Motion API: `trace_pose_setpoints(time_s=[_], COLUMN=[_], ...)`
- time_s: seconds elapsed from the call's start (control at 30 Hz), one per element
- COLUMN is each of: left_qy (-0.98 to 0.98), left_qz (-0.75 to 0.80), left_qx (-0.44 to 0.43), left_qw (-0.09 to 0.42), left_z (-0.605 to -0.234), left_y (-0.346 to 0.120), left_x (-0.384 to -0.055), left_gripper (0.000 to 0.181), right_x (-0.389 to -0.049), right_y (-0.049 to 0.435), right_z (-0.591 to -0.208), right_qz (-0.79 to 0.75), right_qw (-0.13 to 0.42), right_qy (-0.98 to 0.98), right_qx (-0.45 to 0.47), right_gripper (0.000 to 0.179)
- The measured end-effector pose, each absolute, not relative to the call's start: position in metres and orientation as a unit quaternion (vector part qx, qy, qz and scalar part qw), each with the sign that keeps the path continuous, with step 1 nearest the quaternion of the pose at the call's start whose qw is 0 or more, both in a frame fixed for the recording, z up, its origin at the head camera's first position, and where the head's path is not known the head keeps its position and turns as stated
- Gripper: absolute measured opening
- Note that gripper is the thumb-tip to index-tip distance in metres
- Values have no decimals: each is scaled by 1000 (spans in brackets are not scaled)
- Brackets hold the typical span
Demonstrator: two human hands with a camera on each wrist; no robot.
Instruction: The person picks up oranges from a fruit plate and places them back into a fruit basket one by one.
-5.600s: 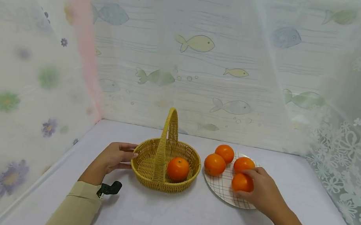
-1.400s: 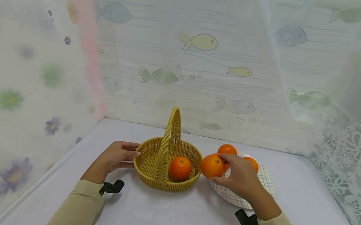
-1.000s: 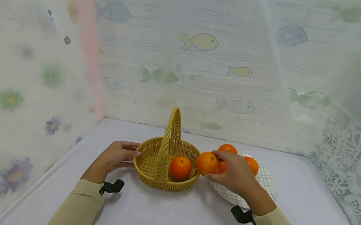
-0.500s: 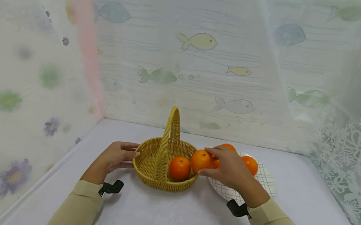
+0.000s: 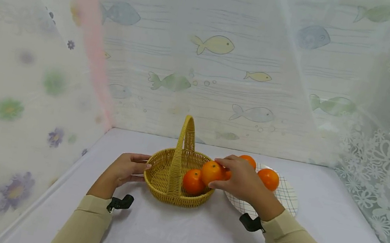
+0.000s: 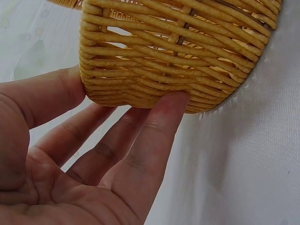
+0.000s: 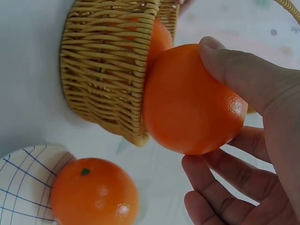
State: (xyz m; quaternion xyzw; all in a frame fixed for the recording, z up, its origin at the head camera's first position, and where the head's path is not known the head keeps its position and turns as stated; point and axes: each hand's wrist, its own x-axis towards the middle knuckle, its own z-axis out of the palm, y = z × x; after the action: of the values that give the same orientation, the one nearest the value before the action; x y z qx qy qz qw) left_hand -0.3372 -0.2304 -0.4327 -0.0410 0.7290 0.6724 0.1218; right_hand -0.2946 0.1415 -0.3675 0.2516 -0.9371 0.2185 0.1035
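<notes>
1. Right hand [image 5: 243,181], centre-right of the head frame: thumb and fingers curved round one orange [image 5: 211,172], gripping it at the basket's right rim. Right wrist view: thumb across the fruit's upper part, fingertips beneath.
2. Held orange overlaps the rim and the fruit behind it in both views; cannot tell whether it touches either.
3. Basket [image 5: 174,199], yellow wicker, tall arched handle, mid-frame and below centre, upright. A second orange [image 5: 192,182] sits inside, right of the handle.
4. Left hand [image 5: 127,169], left of the basket: fingers extended and spread, fingertips touching its outer side. Left wrist view: thumb against the edge at upper left, another fingertip on the weave.
5. Round plate [image 5: 291,200], white with grid lines, right of centre, partly behind the right hand and forearm. One orange [image 5: 268,179] on it; another [image 5: 248,160] by its far left edge; a third [image 5: 227,174] mostly hidden by the right hand.
6. White cloth [image 5: 168,237] beneath everything; fish-patterned curtain [image 5: 211,72] across the upper frame.
</notes>
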Motion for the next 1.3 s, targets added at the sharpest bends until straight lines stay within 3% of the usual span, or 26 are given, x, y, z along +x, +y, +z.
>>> trace_pose_setpoints(time_s=[1.3], left_qy=[736], left_qz=[665], left_qx=[-45], left_qw=[120], left_z=[-431], left_y=[-230], left_x=[-335], left_gripper=[48], right_x=[-300], right_y=[112], right_z=[-374], right_qz=[194], right_qw=[72], right_qy=[-945], right_qx=[252], right_gripper=[70])
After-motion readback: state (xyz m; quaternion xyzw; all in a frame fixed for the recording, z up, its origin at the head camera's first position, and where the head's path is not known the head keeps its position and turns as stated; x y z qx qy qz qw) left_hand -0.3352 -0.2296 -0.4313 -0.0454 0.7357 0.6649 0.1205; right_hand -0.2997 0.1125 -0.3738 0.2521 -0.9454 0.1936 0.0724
